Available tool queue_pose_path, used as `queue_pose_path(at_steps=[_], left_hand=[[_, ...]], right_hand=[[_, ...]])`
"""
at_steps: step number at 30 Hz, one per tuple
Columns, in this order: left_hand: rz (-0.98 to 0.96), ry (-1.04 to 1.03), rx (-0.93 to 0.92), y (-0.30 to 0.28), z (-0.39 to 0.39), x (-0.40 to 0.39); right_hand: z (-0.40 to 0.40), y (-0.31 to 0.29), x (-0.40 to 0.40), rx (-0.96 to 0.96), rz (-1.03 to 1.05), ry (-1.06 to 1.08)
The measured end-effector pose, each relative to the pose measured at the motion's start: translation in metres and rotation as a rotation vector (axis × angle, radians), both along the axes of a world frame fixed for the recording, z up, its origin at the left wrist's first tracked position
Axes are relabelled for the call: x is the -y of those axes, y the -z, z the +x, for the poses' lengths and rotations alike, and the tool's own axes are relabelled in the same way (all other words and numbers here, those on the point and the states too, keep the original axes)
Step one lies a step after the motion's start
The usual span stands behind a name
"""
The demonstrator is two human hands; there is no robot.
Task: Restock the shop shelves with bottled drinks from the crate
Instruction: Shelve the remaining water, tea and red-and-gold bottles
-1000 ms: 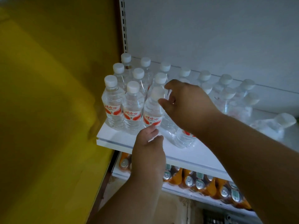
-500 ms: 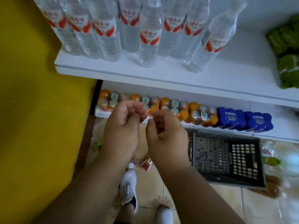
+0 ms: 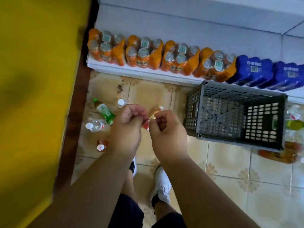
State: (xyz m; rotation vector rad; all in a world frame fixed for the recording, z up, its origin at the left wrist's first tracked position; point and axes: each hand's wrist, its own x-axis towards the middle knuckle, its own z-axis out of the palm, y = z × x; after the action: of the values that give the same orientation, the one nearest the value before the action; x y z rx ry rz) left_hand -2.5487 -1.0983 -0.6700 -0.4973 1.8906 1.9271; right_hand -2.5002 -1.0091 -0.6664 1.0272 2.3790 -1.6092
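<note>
Left hand and right hand curl over blurred bottle — grip unclear.

Beige patterned tile floor, grout lines showing, a dark chipped spot near the shelf's left end. Yellow wall down the left side, edged by a dark brown strip along the floor. White low shelf across the top, front edge meeting the tiles; white panel behind it. Soft, dim light, blurred toward the edges.
</note>
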Motion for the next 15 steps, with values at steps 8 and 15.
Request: queue_pose_path(at_steps=[8, 15], left_hand=[[-0.121, 0.064, 0.132, 0.139, 0.01, 0.0], [-0.279, 0.116, 0.316, 0.266, 0.008, -0.004]], right_hand=[[0.016, 0.135, 0.01, 0.146, -0.093, 0.111], [0.022, 0.266, -0.003, 0.39, -0.267, 0.273]])
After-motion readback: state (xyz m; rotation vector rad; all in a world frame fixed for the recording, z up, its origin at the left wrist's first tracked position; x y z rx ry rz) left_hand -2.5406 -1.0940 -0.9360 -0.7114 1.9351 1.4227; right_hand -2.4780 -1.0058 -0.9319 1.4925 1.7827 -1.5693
